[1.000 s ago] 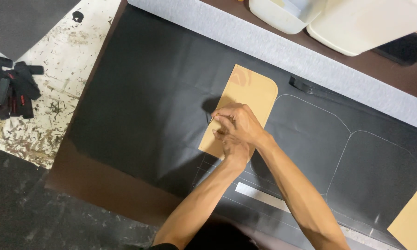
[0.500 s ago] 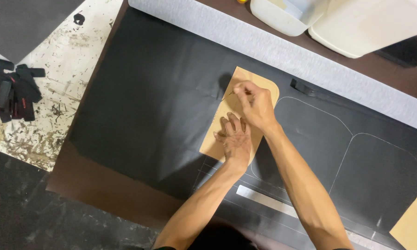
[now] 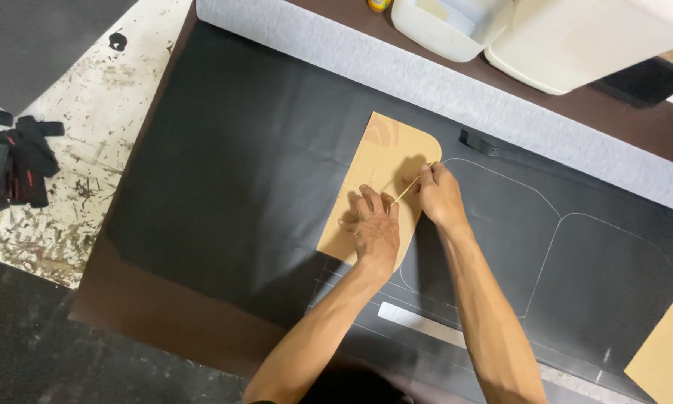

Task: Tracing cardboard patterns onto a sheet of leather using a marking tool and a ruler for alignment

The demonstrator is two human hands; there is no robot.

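Observation:
A tan cardboard template (image 3: 382,161) with rounded corners lies flat on a black sheet of material (image 3: 247,172). My left hand (image 3: 374,224) presses down on the template's lower part with the fingers spread. My right hand (image 3: 437,196) is at the template's right edge and grips a thin pale stick-like marker (image 3: 413,183), whose tip rests against the template. To the right, pale traced outlines (image 3: 553,217) of the same rounded shape show on the black sheet.
A grey strip (image 3: 396,71) runs along the black sheet's far edge. Two white plastic tubs (image 3: 561,34) stand at the back. A second tan piece (image 3: 669,352) lies at the lower right. A metal ruler (image 3: 419,322) lies near me. Black straps (image 3: 15,161) lie at the left.
My right hand has slid from the template's middle up and over to its right edge. My left hand has spread flat lower on the template, which stays where it was.

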